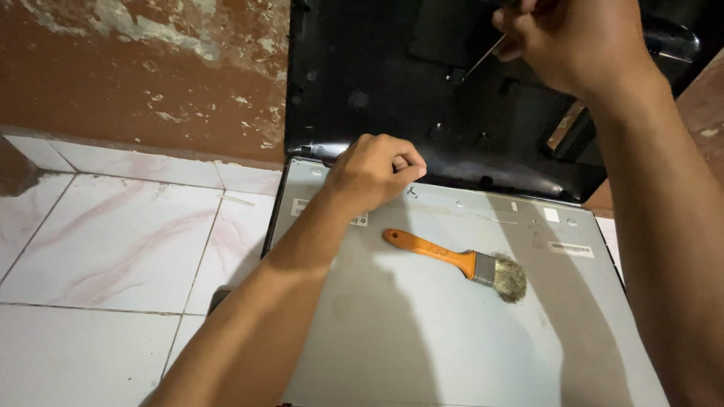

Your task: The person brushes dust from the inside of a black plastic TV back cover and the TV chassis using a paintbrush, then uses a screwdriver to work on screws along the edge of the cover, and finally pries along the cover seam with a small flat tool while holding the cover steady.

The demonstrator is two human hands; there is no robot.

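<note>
My left hand [373, 172] rests as a closed fist on the far edge of a grey metal panel [422, 332] that lies flat on the floor. I cannot tell if it pinches something small. My right hand [577, 41] is raised at the top right and grips a thin screwdriver [485, 57] whose shaft points down-left at a black plastic back cover [362, 83]. That cover stands propped up behind the panel. A paintbrush [452, 260] with an orange handle and worn bristles lies on the panel, to the right of my left forearm.
White marbled floor tiles [105, 249] spread to the left. A brown wall with peeling paint [143, 75] runs along the back. Small stickers [571, 249] sit on the panel's far right part.
</note>
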